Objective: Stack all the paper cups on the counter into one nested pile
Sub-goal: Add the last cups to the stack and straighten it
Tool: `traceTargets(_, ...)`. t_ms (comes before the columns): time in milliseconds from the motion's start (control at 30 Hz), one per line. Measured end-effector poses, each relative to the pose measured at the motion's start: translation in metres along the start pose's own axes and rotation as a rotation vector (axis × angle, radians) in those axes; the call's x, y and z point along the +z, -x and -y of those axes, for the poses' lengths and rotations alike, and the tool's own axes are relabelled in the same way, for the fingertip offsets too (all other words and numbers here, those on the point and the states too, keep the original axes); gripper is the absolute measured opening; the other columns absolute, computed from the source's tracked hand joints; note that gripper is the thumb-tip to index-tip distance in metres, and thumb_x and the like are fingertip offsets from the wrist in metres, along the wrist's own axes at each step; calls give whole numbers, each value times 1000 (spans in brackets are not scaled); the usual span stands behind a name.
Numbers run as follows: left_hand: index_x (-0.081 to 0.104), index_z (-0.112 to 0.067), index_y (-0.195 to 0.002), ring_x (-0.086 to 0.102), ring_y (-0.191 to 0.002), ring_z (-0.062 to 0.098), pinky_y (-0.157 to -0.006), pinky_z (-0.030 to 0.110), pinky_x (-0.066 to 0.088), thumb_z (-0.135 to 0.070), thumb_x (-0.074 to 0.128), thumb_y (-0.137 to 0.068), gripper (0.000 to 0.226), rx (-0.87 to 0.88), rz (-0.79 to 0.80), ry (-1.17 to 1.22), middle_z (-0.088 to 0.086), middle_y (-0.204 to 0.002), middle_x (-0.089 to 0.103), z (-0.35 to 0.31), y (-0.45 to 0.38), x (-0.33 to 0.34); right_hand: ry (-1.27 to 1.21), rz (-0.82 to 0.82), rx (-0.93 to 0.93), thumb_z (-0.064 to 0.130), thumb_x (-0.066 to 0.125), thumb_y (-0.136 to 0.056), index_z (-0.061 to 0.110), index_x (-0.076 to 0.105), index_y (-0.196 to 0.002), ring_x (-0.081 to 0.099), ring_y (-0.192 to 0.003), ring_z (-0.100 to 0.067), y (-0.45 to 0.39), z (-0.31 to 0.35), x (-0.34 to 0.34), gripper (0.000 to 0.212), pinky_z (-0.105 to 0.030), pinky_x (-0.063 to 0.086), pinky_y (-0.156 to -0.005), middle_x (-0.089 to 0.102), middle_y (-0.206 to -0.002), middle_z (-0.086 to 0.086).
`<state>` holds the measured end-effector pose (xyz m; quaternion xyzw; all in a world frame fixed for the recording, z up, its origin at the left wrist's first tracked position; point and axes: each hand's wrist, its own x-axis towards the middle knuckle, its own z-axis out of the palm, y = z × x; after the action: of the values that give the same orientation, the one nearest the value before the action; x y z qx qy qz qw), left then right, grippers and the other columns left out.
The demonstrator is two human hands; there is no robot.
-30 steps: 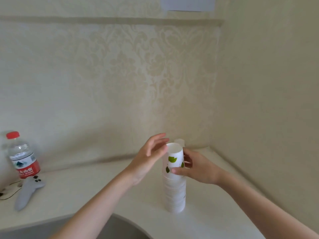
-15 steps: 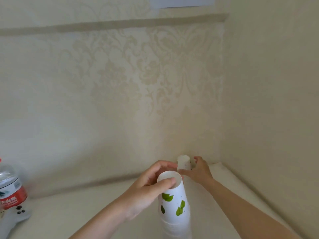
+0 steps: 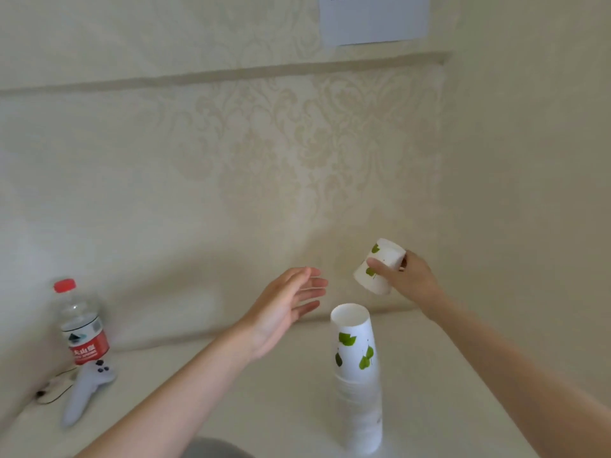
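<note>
A tall nested pile of white paper cups [image 3: 358,375] with green leaf prints stands upright on the pale counter [image 3: 281,408], mouth open at the top. My right hand [image 3: 408,280] holds a single leaf-printed paper cup [image 3: 377,267] in the air, tilted, above and to the right of the pile. My left hand [image 3: 287,307] hovers with fingers spread just left of the pile's top, touching nothing.
A water bottle [image 3: 81,322] with a red cap and red label stands at the far left by the wall. A grey controller [image 3: 84,393] with a cable lies in front of it. Walls meet in a corner behind the pile. A paper sheet [image 3: 373,18] hangs high on the wall.
My right hand picked up the single cup from the back corner and lifted it, tilted. My left hand let go of the pile's top and drew back open.
</note>
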<state>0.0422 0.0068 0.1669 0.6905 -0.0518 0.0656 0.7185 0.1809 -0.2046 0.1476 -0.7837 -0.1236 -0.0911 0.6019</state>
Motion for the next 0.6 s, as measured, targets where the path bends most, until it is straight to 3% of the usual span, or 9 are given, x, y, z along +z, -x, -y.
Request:
traceTargets(100, 60, -19, -113, 58, -117, 17, -110, 39, 43, -29, 55, -96, 20, 38, -56, -57, 8, -129, 60, -2, 9, 7, 13, 179, -142, 47, 70, -81, 29, 65, -99, 69, -95, -10, 44, 48, -19, 27, -31, 58, -81, 73, -100, 8)
traceTargets(233, 52, -26, -129, 51, -128, 9, -114, 36, 37, -56, 61, -83, 56, 73, 37, -149, -5, -136, 56, -10, 21, 26, 148, 295, -206, 52, 72, -77, 29, 65, -110, 69, -91, 1, 91, 71, -14, 41, -20, 53, -77, 74, -101, 13)
traceTargets(300, 51, -27, -132, 54, -126, 9, -111, 35, 40, -63, 59, -77, 66, 64, 57, -156, -6, -134, 59, -12, 23, 37, 163, 336, -206, 50, 74, -76, 28, 64, -115, 69, -93, 1, 105, 70, -7, 46, -21, 54, -78, 74, -102, 13)
traceTargets(433, 60, -39, -107, 60, -117, 13, -97, 31, 49, -50, 55, -89, 22, 32, 19, -217, -6, -125, 63, -5, 24, 50, 259, 371, -166, 65, 76, -61, 29, 63, -113, 69, -100, -7, 116, 54, 6, 65, -37, 57, -91, 74, -105, 10)
traceTargets(500, 63, -35, -105, 58, -117, 14, -98, 30, 48, -42, 56, -91, 16, 19, -10, -233, -4, -125, 63, 5, 23, 50, 308, 388, -124, 72, 76, -56, 28, 62, -112, 68, -102, -11, 119, 42, 10, 72, -40, 57, -92, 74, -106, 7)
traceTargets(600, 64, -21, -115, 60, -111, 13, -89, 25, 49, -34, 59, -91, 27, 14, 4, -221, -1, -122, 66, 23, 22, 46, 297, 393, -95, 49, 81, -70, 25, 64, -114, 67, -101, -2, 127, 31, 13, 53, -21, 55, -82, 74, -105, 10)
